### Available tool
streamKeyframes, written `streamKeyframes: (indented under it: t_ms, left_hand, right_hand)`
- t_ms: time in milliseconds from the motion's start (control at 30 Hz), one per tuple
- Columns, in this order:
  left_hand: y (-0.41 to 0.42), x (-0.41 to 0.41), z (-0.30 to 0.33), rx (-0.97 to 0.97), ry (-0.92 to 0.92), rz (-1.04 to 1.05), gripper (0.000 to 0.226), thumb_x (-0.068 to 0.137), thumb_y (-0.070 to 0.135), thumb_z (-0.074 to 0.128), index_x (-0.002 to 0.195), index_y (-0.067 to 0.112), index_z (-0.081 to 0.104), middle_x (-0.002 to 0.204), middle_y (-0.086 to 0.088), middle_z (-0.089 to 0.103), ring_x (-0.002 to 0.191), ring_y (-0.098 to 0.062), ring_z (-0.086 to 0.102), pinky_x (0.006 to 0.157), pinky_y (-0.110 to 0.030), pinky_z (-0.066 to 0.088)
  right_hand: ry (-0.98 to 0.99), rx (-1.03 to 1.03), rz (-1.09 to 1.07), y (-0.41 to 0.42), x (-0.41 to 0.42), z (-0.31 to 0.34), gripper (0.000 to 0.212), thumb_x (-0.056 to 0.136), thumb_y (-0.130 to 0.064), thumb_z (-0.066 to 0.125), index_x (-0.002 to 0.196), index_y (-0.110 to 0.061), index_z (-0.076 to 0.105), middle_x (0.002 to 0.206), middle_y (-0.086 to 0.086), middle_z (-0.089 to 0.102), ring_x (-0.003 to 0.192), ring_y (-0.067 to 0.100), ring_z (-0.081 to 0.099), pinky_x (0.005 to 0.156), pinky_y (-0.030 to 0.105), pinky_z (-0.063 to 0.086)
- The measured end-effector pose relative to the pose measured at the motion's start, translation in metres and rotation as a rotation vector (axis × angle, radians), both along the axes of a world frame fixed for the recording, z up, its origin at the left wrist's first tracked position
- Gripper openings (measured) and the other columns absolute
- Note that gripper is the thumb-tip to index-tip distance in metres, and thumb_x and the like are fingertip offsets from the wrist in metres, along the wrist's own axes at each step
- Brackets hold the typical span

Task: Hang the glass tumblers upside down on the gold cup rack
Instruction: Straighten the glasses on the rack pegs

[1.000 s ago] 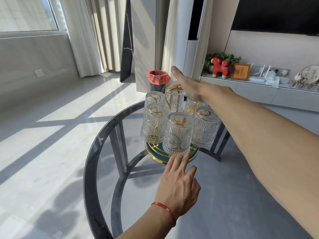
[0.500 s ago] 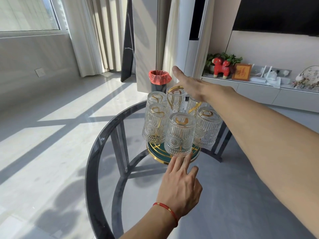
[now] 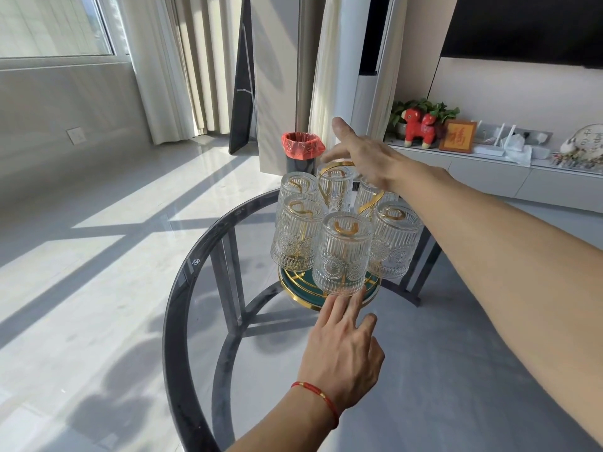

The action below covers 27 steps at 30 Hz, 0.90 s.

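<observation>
Reaching across a round glass desk (image 3: pixel 182 275), a person's right hand (image 3: pixel 368 154) hovers, fingers spread, over the handle of the gold cup rack (image 3: pixel 336 164), apparently without gripping it. Six glass tumblers (image 3: pixel 342 252) hang upside down on the rack. The left hand (image 3: pixel 342 350), fingers loosely extended and holding nothing, touches the rack's green base (image 3: pixel 293 282).

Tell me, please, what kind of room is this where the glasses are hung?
Most likely a home living room. A dark wall-mounted screen hangs above a low cabinet holding a red toy horse and a framed picture. The cup rack stands on a round glass table near curtains.
</observation>
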<state>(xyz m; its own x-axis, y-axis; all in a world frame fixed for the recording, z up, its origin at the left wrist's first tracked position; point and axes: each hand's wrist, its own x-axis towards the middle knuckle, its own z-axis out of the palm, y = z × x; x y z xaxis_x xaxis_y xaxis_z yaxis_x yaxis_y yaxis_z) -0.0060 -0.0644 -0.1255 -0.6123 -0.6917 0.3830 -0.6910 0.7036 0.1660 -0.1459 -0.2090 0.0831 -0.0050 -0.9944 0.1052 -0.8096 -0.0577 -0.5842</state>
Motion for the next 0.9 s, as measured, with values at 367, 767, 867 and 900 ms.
streamKeyframes:
  t_ms: [367,767,867,900]
  left_hand:
    - [-0.001,0.000,-0.002,-0.008,0.029,-0.010,0.032,0.093,0.031,0.044,0.108,0.011,0.065,0.153,-0.022,0.049,0.133,-0.039,0.046,0.122,-0.048,0.027]
    - [0.001,0.000,0.000,-0.015,0.006,0.003,0.034,0.093,0.032,0.045,0.110,0.011,0.065,0.153,-0.022,0.049,0.134,-0.039,0.045,0.123,-0.048,0.024]
    - [0.001,0.000,0.000,-0.021,0.003,0.007,0.034,0.093,0.032,0.045,0.110,0.011,0.066,0.153,-0.022,0.049,0.133,-0.039,0.045,0.123,-0.047,0.024]
    - [0.001,0.000,0.000,-0.022,0.002,0.008,0.034,0.093,0.032,0.045,0.110,0.011,0.065,0.153,-0.022,0.049,0.134,-0.040,0.045,0.123,-0.048,0.025]
  right_hand:
    - [0.407,0.107,0.312,0.012,0.033,0.019,0.040,0.104,-0.038,0.041,0.126,-0.028,0.072,0.142,0.000,0.064,0.132,0.031,0.056,0.114,0.050,0.039]
    - [0.381,0.259,0.326,-0.012,0.050,0.027,0.046,0.109,-0.032,0.029,0.135,-0.014,0.063,0.093,-0.030,0.049,0.121,0.018,0.046,0.094,0.035,0.025]
    - [0.392,0.245,0.310,-0.015,0.049,0.024,0.045,0.109,-0.035,0.031,0.135,-0.017,0.063,0.111,-0.025,0.061,0.118,0.014,0.044,0.094,0.035,0.026]
    - [0.375,0.241,0.298,-0.015,0.047,0.022,0.047,0.107,-0.040,0.033,0.135,-0.019,0.065,0.127,-0.017,0.064,0.119,0.014,0.044,0.096,0.036,0.026]
